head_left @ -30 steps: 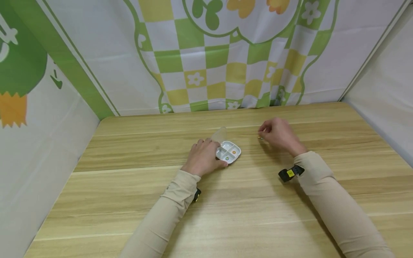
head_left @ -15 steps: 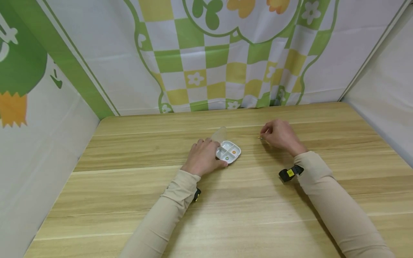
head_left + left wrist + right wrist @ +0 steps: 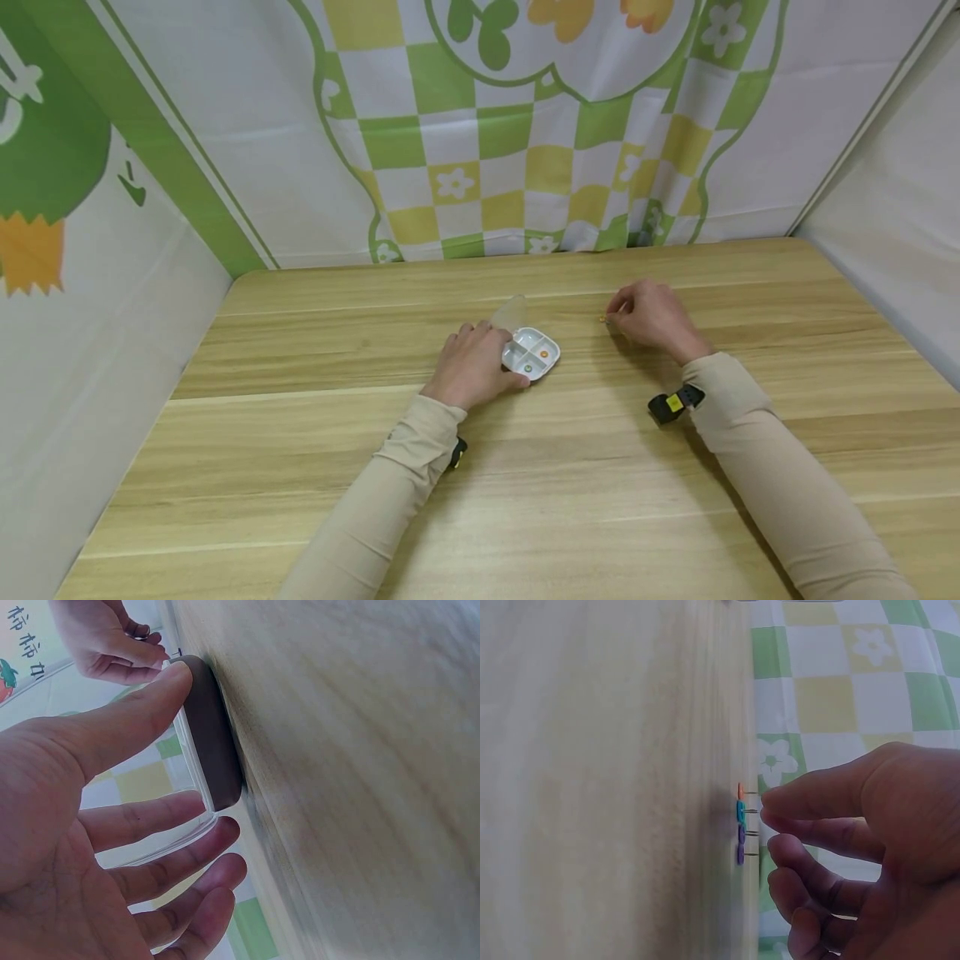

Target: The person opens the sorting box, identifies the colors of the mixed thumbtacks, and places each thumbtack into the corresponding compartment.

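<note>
Item: small white compartment box (image 3: 531, 353), four cells, clear lid (image 3: 511, 313) hinged open toward the far edge of the tabletop (image 3: 300, 467); we place it about midway between the left and right edges, somewhat nearer the far edge than the near one. Two cells each hold a small coloured piece, one orange and one green. Our left hand (image 3: 472, 367) grips the box, thumb on one rim and fingers curled around the lid side, as the left wrist view confirms. Item: a row of push pins (image 3: 740, 823), orange, teal and two purple, heads down on the wood with points standing up, to the right of the box and well apart from it. Our right hand (image 3: 654, 317) has thumb and forefinger closing on the shafts of the upper pins; we cannot tell whether a pin is already pinched. Hazards, as we judge them: the shafts are thin and close-set, so a pinch may catch two at once, or topple and scatter the neighbours; an upturned point may prick a fingertip; a loosened left grip may let the light box slide or tip and spill its contents.
</note>
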Demonstrator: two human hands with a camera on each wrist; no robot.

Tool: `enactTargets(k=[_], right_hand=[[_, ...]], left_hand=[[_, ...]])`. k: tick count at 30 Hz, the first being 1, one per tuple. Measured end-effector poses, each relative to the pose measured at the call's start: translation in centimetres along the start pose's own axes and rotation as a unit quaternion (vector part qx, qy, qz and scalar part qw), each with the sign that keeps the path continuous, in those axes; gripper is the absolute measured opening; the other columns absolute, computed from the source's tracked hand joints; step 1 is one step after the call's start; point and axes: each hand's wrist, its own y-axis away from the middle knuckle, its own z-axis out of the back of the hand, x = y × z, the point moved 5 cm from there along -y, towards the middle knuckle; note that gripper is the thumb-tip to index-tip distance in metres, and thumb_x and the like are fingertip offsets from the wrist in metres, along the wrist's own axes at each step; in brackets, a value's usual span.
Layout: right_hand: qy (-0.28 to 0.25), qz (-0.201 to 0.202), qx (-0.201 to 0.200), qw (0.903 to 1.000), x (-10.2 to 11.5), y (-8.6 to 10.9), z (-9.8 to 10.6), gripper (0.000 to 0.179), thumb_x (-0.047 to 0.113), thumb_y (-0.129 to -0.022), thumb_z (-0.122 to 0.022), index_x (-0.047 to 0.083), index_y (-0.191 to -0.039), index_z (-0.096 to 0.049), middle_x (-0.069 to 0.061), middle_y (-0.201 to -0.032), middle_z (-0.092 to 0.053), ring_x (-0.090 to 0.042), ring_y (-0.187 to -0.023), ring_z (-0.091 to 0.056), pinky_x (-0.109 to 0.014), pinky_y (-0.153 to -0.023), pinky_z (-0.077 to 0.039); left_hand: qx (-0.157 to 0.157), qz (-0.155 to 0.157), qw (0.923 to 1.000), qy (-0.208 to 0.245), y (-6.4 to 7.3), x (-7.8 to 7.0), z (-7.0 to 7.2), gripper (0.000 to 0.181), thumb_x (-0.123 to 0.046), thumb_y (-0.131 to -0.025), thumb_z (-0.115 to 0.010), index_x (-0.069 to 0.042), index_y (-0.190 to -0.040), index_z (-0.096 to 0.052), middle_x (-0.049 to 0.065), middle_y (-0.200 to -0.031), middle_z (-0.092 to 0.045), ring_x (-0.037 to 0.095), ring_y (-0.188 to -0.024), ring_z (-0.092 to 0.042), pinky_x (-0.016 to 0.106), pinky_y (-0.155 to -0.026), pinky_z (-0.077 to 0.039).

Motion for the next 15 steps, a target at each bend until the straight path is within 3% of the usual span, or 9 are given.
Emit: enactTargets(k=[15], right_hand=[[0.016, -0.003, 0.005, 0.9999, -0.34, -0.13, -0.55, 0.011, 0.011, -0.087, -0.070, 0.005, -0.089, -0.078, -0.006, -0.074, -0.069, -0.025, -0.071, -0.063, -0.041, -0.066, -0.048]], left_hand=[[0.001, 0.002, 1.0000, 0.001, 0.01, -0.01, -0.01, 0.064, -0.040, -0.080, -0.087, -0.003, -0.128, -0.067, 0.011, -0.124, -0.064, 0.029, -0.106, -0.055, 0.045, -0.093, -0.044]])
